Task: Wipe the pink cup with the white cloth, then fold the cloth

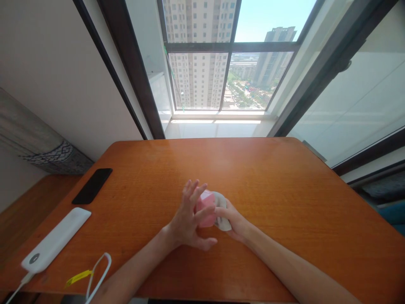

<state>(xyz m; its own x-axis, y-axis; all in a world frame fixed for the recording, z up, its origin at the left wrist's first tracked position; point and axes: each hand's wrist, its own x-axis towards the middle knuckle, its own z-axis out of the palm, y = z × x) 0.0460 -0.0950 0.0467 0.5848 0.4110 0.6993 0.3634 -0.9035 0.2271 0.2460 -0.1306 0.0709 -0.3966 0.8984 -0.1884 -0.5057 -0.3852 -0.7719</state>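
Note:
Near the middle of the table a small pink object (207, 216) with flat faces, box-like, sits between my two hands; its exact kind is unclear. My left hand (191, 217) is at its left side with the fingers spread, one finger crossing in front of it. Whether that hand bears on it, I cannot tell. From the right, my right hand (233, 219) has its fingers closed on a greyish-white, soft-looking piece, seemingly a cloth (224, 223), right against the pink object. My right fingers hide part of the cloth.
The brown wooden table (268, 181) reaches toward a window (228, 46). On its left side lie a black phone (92, 185) and a white power-strip-like device (57, 240) with a cable. A looped white cord (100, 270) with a yellow tag (78, 278) lies near my left forearm.

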